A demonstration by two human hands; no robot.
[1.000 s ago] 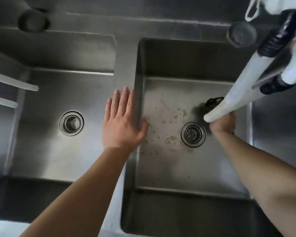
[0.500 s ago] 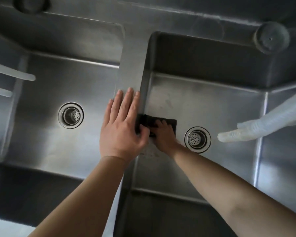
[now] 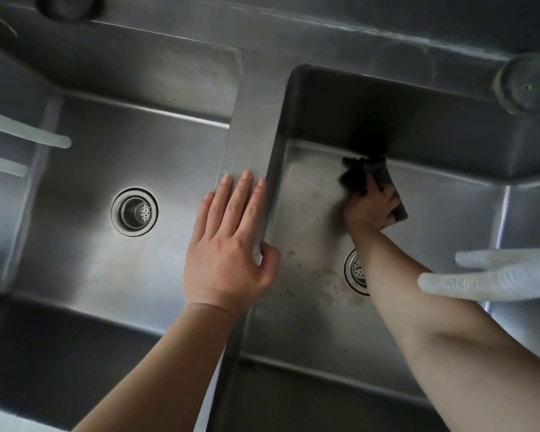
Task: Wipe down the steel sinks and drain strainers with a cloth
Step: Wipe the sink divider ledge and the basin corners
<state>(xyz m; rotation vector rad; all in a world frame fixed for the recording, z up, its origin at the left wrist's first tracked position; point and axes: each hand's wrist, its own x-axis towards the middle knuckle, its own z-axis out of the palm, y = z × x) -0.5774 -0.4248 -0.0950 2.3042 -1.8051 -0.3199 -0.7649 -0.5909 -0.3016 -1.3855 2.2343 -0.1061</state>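
Two steel sinks lie below me, split by a steel divider (image 3: 250,145). My left hand (image 3: 228,247) rests flat on that divider, fingers straight, thumb over its right edge. Down in the right sink (image 3: 309,322), my right hand (image 3: 371,207) presses a dark cloth (image 3: 360,173) onto the floor close to the back wall. My right forearm covers most of the right drain strainer (image 3: 354,269). Yellowish stains (image 3: 321,285) mark the floor by that drain. The left sink (image 3: 85,269) has its drain strainer (image 3: 134,211) in full view.
Two pale hoses (image 3: 487,280) reach in from the right over the right sink. Two more pale tubes (image 3: 28,132) stick in from the left over the left sink. A round grey cap (image 3: 526,84) sits on the back ledge at the right.
My right hand has swept the cloth from beside the divider to the back of the right sink. The view shifted left and closer. My left hand stays on the divider.
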